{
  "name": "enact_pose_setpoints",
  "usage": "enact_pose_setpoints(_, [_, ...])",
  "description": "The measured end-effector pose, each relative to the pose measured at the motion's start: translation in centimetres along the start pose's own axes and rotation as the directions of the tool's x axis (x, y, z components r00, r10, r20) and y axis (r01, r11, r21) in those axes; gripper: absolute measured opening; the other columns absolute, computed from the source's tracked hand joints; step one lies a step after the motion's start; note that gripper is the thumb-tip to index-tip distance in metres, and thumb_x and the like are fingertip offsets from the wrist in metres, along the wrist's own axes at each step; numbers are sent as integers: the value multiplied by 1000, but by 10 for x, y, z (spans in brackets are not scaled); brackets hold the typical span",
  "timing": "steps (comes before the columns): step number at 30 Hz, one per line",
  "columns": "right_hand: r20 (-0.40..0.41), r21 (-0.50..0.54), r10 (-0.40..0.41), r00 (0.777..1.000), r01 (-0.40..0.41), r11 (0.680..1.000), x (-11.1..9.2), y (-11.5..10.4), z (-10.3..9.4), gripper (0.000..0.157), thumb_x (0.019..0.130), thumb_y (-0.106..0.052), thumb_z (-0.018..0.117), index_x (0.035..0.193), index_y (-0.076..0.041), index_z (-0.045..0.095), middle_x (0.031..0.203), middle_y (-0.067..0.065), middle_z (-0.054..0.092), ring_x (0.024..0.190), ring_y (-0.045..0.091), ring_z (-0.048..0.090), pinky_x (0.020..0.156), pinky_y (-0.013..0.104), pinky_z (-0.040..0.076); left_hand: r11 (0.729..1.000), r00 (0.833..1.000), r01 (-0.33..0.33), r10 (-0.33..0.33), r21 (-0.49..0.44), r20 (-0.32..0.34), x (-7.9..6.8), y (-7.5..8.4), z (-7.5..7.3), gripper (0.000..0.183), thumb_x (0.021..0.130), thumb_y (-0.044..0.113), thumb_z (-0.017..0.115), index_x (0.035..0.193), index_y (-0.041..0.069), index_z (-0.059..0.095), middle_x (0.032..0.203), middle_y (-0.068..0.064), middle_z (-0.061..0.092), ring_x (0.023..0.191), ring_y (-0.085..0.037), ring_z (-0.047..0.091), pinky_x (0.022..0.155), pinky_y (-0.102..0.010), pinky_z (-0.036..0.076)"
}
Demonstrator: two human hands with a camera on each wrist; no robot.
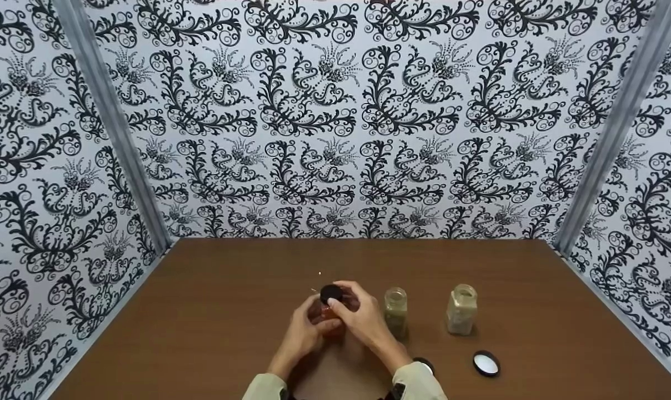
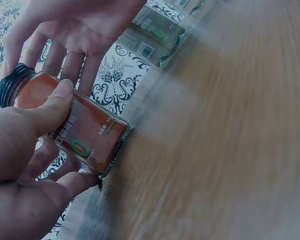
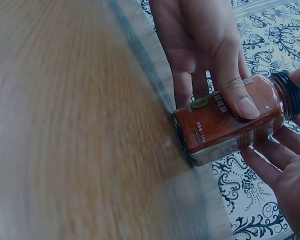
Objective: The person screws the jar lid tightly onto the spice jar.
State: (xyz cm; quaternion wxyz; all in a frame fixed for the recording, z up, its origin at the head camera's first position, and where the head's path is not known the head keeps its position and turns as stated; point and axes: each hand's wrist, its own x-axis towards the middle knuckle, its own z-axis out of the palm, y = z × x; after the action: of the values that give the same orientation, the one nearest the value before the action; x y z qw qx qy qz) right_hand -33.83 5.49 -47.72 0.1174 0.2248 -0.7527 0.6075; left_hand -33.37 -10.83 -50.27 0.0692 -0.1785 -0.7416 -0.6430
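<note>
A square glass jar of orange-red powder [image 2: 92, 132] with a black screw lid [image 1: 330, 293] stands upright on the brown table. My left hand [image 1: 306, 329] grips the jar's body, its thumb lying across the front of the glass in both wrist views. At the top, my right hand [image 1: 364, 318] pinches the lid between thumb and fingers. The lid sits on the jar's neck. A label with white characters and a green ring [image 3: 199, 103] shows on the jar's side.
Right of my hands stand two lidless glass jars, one with greenish contents [image 1: 395, 315] and one with paler contents [image 1: 461, 316]. A black lid with a white inside [image 1: 486, 364] lies at the right. Another lid [image 1: 426, 365] is partly hidden by my right sleeve. Patterned walls enclose the table.
</note>
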Motion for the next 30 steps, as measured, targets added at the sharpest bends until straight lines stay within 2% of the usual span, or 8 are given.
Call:
enact_pose_setpoints(3, [-2,3,23,1000,-23,1000,1,-1,1,36,93,-23,72,124,-11,61,118,15,72,111,27,69,94,29,55,1000,1000,0,0,6,2,0,0,0,59,84,9,79,135,-5,53,124,-26,67,116,-32,65,98,-33,56])
enact_pose_setpoints(9, [26,-19,32,999,-32,999,1,-2,-2,43,94,-25,71,131,-9,57,124,18,69,116,29,68,98,32,54,1000,1000,1,-2,29,10,-1,2,-1,60,85,10,78,136,-6,51,124,-25,67,112,-30,66,97,-33,56])
enact_pose_setpoints(16, [16,-15,10,1000,-9,1000,-1,-1,-2,36,93,-22,72,125,-10,61,119,15,71,112,29,69,94,26,54,999,1000,15,-15,32,3,-1,1,0,60,84,9,79,136,-6,52,121,-24,68,109,-27,67,94,-31,57])
enact_pose_setpoints(23, [16,-17,19,1000,-18,1000,-1,-2,-2,41,93,-23,71,131,-10,59,124,17,70,115,30,68,99,34,55,999,1000,18,-18,49,-7,-1,1,0,61,84,11,80,135,-5,53,121,-24,68,110,-28,67,96,-33,57])
enact_pose_setpoints(30, [4,-32,30,1000,-30,999,1,-1,-1,36,92,-24,72,125,-12,62,119,15,72,111,27,69,96,32,56,999,1000,18,-18,45,-7,0,1,0,60,84,10,80,135,-5,53,122,-25,68,112,-30,66,96,-35,57])
